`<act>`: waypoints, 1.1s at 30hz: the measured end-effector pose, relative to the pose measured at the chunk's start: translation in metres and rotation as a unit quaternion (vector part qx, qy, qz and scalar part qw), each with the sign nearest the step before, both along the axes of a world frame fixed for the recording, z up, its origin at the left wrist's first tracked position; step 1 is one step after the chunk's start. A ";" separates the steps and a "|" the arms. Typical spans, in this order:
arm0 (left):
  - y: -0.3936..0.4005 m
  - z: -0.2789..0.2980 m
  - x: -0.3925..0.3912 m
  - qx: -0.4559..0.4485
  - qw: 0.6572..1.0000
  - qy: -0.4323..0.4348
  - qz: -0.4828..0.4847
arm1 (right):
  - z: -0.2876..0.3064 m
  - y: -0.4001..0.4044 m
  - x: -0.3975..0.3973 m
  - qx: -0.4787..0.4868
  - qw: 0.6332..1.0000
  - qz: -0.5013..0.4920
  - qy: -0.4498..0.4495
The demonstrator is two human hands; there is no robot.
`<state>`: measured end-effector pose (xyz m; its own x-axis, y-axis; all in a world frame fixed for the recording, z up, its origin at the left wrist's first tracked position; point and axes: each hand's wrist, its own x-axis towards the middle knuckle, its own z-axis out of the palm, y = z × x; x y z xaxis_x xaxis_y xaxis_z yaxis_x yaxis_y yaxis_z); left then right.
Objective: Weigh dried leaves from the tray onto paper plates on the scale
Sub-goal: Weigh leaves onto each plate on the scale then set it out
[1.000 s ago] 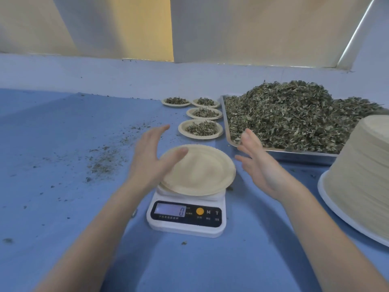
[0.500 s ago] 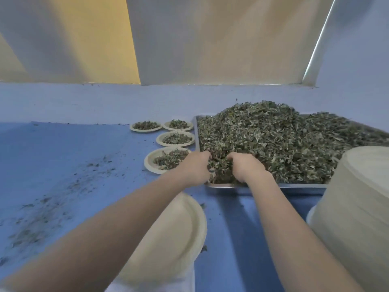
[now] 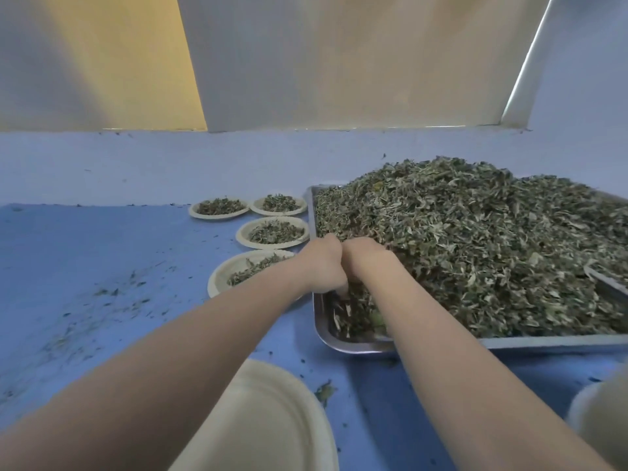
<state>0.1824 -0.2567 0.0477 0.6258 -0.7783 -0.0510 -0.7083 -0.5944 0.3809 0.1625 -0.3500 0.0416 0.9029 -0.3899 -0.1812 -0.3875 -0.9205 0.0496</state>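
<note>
A metal tray (image 3: pixel 343 343) at the right holds a big heap of dried leaves (image 3: pixel 475 253). My left hand (image 3: pixel 323 263) and my right hand (image 3: pixel 365 258) are pressed side by side in the tray's near left corner, fingers curled down into the leaves and gathering a bunch between them. The fingertips are buried. An empty paper plate (image 3: pixel 268 419) lies at the bottom, under my left forearm. The scale itself is out of view.
Several paper plates with leaf portions, the nearest (image 3: pixel 231 271) and another (image 3: pixel 273 232) among them, stand left of the tray. A stack of plates (image 3: pixel 601 413) shows at the bottom right edge. Leaf crumbs (image 3: pixel 102 300) litter the blue table.
Both hands left the plate on the scale and reached into the tray. They have since drawn together, closing on leaves. The view moved forward and the scale dropped out of sight.
</note>
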 end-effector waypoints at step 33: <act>0.013 0.008 -0.044 -0.140 0.975 0.164 0.051 | 0.007 0.000 -0.084 0.499 0.807 -0.081 -0.306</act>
<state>0.1386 -0.2434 0.0555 0.6864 -0.7252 -0.0553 -0.4639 -0.4951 0.7347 0.0785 -0.3499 0.0483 0.8944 -0.4470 -0.0183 -0.1778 -0.3177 -0.9314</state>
